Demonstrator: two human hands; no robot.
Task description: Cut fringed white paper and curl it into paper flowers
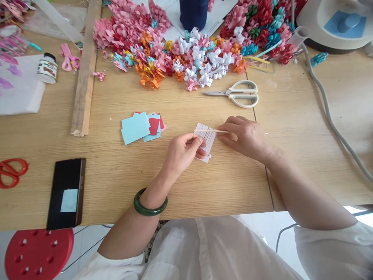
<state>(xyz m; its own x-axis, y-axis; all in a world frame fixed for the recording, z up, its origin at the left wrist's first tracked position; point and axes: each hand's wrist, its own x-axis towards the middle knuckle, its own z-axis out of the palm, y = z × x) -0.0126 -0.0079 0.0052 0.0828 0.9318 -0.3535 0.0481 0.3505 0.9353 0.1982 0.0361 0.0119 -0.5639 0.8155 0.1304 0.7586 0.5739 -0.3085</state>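
My left hand (186, 149), with a green bangle (150, 212) on the wrist, pinches a small white paper piece (208, 142) cut into thin strips. Across the top of the paper lies a thin wooden stick (207, 130). Closed round the stick's right part is my right hand (241, 136), just above the table. The left fingertips hide the lower left of the paper. Left of my hands, small blue, red and pink paper cards (135, 128) lie in a loose pile. White-handled scissors (243, 94) rest beyond my right hand.
Curled paper flowers (186, 58) are heaped along the back, around a dark blue cup (193, 13). A wooden bar (84, 85), a phone (66, 175) and red scissors (13, 172) lie to the left. On the right, a grey cable (329, 112) runs from a white machine (335, 23).
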